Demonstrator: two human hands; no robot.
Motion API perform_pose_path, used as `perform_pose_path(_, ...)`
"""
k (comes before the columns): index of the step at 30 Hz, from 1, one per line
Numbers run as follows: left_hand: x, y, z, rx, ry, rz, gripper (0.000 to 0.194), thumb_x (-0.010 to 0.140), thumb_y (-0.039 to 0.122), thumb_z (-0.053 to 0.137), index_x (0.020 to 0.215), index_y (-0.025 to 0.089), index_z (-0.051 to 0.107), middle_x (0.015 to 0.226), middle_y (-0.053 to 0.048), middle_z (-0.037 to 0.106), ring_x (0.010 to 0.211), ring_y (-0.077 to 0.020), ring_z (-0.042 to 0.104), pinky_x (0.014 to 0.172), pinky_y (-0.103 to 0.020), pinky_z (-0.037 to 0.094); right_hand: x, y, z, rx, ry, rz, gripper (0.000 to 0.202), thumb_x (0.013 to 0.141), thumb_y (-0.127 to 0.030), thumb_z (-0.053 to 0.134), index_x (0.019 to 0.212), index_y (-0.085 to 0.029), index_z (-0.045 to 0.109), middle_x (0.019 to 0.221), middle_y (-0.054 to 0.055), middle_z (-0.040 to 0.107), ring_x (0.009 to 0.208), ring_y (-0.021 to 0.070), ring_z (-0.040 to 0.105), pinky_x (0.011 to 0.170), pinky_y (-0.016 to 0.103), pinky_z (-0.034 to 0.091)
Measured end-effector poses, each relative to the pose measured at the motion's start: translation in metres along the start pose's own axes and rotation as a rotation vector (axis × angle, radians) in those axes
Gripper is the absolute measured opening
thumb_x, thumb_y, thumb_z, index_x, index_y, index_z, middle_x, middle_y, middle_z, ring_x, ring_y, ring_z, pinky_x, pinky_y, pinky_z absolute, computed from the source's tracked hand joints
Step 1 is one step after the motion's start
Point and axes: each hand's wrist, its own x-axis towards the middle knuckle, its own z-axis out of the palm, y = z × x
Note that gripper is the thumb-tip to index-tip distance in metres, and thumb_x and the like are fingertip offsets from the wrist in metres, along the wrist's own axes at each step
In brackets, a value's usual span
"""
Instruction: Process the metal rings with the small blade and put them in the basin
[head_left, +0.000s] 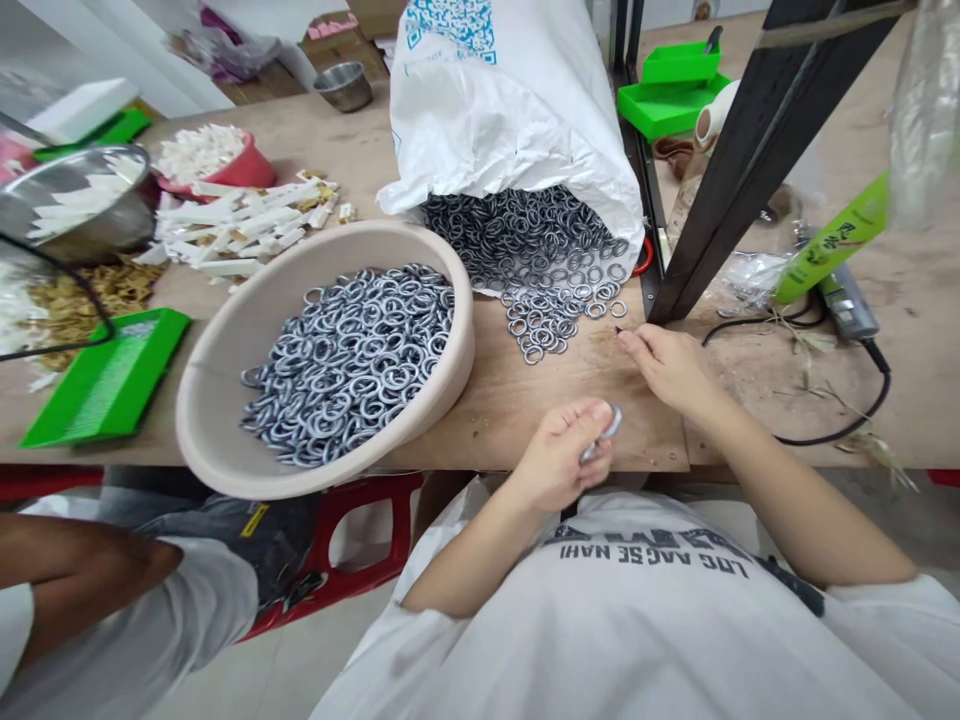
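Note:
My left hand (559, 455) is closed around a grey ring (613, 422), held just above the table's front edge. To its right, my right hand (667, 368) is pinched, and a tiny dark tip pokes out past the fingertips; the rest of that object is hidden. Loose grey rings (544, 318) lie on the wood beyond my hands. They spill from the mouth of a white sack (502, 140) full of darker-looking rings. At the left a beige basin (217, 400) holds a heap of similar rings.
A black metal post (720, 190) rises right of the sack. Beyond it are green trays (667, 110), a green packet (836, 240) and a corded grey device (851, 305). White strips (232, 225), a steel bowl (124, 225) and a green tray (161, 345) lie left. Another person sits at left.

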Motion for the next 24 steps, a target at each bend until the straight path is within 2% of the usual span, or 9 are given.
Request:
perform_pose_path(2,0.001,0.005,-0.004,-0.02,0.038,0.049,0.042,0.082,0.047,0.07,0.065,0.017,0.046,0.051,0.008,0.037,0.035,-0.002,0.028,0.034,-0.015,0.025,0.017,-0.002,0.004,-0.094,-0.031,-0.016,0.054,0.1,-0.061,0.028,0.099,-0.021,0.064,0.089,0.009,0.072,0.078,0.0254,0.065,0.062,0.031,0.034)
perform_pose_path(5,0.005,0.012,-0.014,-0.033,0.092,0.098,0.036,0.082,0.044,0.069,0.069,0.016,0.052,0.055,0.005,0.045,0.037,-0.004,0.037,0.034,-0.016,0.031,0.04,-0.014,0.015,-0.235,-0.046,0.017,0.047,0.098,-0.056,0.04,0.12,-0.018,0.059,0.109,0.016,0.071,0.09,0.0309,0.068,0.07,0.035,0.042)
perform_pose_path(9,0.006,0.016,-0.029,-0.027,0.163,0.122,0.03,0.081,0.041,0.072,0.08,0.013,0.062,0.059,0.003,0.054,0.039,-0.0038,0.042,0.035,-0.016,0.035,0.062,-0.022,0.03,-0.34,-0.078,0.014,0.035,0.1,-0.035,0.041,0.12,-0.013,0.058,0.114,0.021,0.068,0.098,0.0345,0.066,0.075,0.04,0.046)
perform_pose_path(13,0.008,0.017,-0.044,-0.026,0.171,0.188,0.035,0.083,0.035,0.072,0.11,0.013,0.067,0.069,0.001,0.061,0.045,-0.0039,0.049,0.041,-0.014,0.045,0.063,-0.017,0.028,-0.303,-0.021,-0.03,0.03,0.097,-0.028,0.04,0.112,-0.015,0.063,0.111,0.02,0.068,0.096,0.0328,0.064,0.074,0.038,0.043)
perform_pose_path(15,0.012,0.017,-0.051,-0.039,0.184,0.205,0.037,0.082,0.03,0.071,0.116,0.015,0.065,0.077,-0.001,0.065,0.053,-0.0068,0.057,0.047,-0.017,0.053,0.055,-0.014,0.021,-0.169,0.016,-0.033,0.026,0.095,-0.032,0.044,0.101,-0.017,0.065,0.1,0.015,0.07,0.086,0.0285,0.063,0.07,0.035,0.041)
perform_pose_path(18,0.021,0.016,-0.054,-0.073,0.171,0.19,0.026,0.081,0.03,0.065,0.101,0.015,0.066,0.09,-0.006,0.067,0.068,-0.0131,0.066,0.053,-0.024,0.06,0.034,-0.013,0.009,0.272,-0.045,-0.046,0.028,0.092,-0.039,0.048,0.082,-0.019,0.063,0.073,0.004,0.062,0.07,0.0196,0.055,0.064,0.03,0.037)
perform_pose_path(21,0.03,0.01,-0.045,-0.063,0.156,0.158,0.027,0.082,0.04,0.063,0.091,0.014,0.063,0.09,-0.006,0.066,0.068,-0.0141,0.065,0.048,-0.024,0.057,0.01,-0.02,0.0,0.754,-0.197,-0.017,0.025,0.09,-0.038,0.048,0.077,-0.02,0.059,0.062,-0.002,0.05,0.057,0.0132,0.043,0.057,0.026,0.033)
perform_pose_path(23,0.034,0.004,-0.033,-0.026,0.17,0.15,0.033,0.083,0.047,0.066,0.092,0.015,0.062,0.084,-0.004,0.064,0.06,-0.0113,0.061,0.041,-0.02,0.052,-0.003,-0.026,-0.002,0.896,-0.264,-0.005,0.023,0.089,-0.036,0.046,0.075,-0.02,0.056,0.061,-0.003,0.048,0.053,0.0118,0.039,0.054,0.026,0.032)
perform_pose_path(24,0.036,0.001,-0.027,-0.011,0.178,0.156,0.037,0.082,0.051,0.067,0.093,0.016,0.061,0.081,-0.002,0.063,0.056,-0.0097,0.058,0.039,-0.019,0.048,-0.009,-0.028,-0.003,0.888,-0.259,-0.011,0.023,0.09,-0.035,0.045,0.073,-0.021,0.053,0.061,-0.003,0.049,0.053,0.0119,0.04,0.054,0.026,0.032)
